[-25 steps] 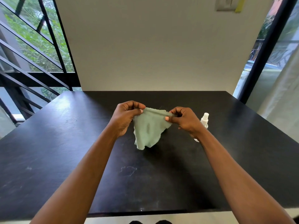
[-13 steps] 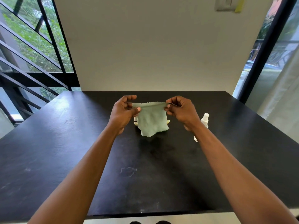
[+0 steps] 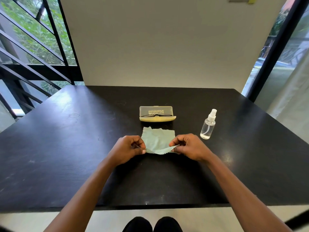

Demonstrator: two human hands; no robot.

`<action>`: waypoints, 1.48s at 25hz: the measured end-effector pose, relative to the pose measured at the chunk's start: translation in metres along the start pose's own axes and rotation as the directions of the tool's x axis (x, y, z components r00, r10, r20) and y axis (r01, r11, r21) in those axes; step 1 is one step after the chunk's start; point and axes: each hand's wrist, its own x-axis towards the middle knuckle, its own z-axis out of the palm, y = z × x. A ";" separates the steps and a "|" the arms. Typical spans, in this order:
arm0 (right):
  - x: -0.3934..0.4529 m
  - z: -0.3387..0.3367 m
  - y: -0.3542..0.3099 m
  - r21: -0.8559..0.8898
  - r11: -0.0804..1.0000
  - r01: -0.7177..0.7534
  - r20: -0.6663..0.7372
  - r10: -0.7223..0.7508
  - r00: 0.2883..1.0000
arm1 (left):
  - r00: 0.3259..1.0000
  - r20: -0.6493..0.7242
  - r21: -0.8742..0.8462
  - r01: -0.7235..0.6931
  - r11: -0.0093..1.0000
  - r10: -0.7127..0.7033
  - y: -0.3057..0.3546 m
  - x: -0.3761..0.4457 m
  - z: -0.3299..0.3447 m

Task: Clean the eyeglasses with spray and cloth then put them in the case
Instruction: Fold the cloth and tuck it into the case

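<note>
- Both hands sit low over the middle of the tabletop (image 3: 66, 148), forearms reaching in from the near edge.
- With my left hand (image 3: 127, 148) I pinch the near-left corner of the green cloth (image 3: 157, 139) between thumb and fingertips, the other fingers curled.
- With my right hand (image 3: 189, 147) I pinch the near-right corner the same way, knuckles up.
- Between the two pinches the near edge of the cloth is lifted and sags; its far part lies flat on the tabletop.
- Just beyond the cloth, toward the far edge, lies the open case (image 3: 157, 114), lid up, with the eyeglasses (image 3: 156, 115) inside.
- Right of the case, the spray bottle (image 3: 208, 125) stands upright, apart from my right hand.
</note>
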 end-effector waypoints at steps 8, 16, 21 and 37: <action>-0.007 -0.003 0.014 0.162 0.987 -0.021 0.018 0.018 1.000 | 0.986 0.099 -0.096 -0.126 0.987 0.135 0.003 -0.004 -0.003; 0.000 -0.001 0.017 0.474 0.871 -0.130 -0.044 0.171 0.984 | 0.994 -0.013 -0.136 -0.110 0.985 0.109 0.006 0.005 0.005; 0.008 -0.001 0.017 0.496 0.852 -0.168 -0.113 0.255 0.960 | 0.992 -0.098 -0.068 -0.086 0.994 0.079 0.007 0.012 0.006; 0.057 0.009 0.022 0.420 0.890 -0.178 -0.280 0.314 0.907 | 0.887 -0.409 -0.253 0.114 0.961 -0.213 0.014 0.053 0.024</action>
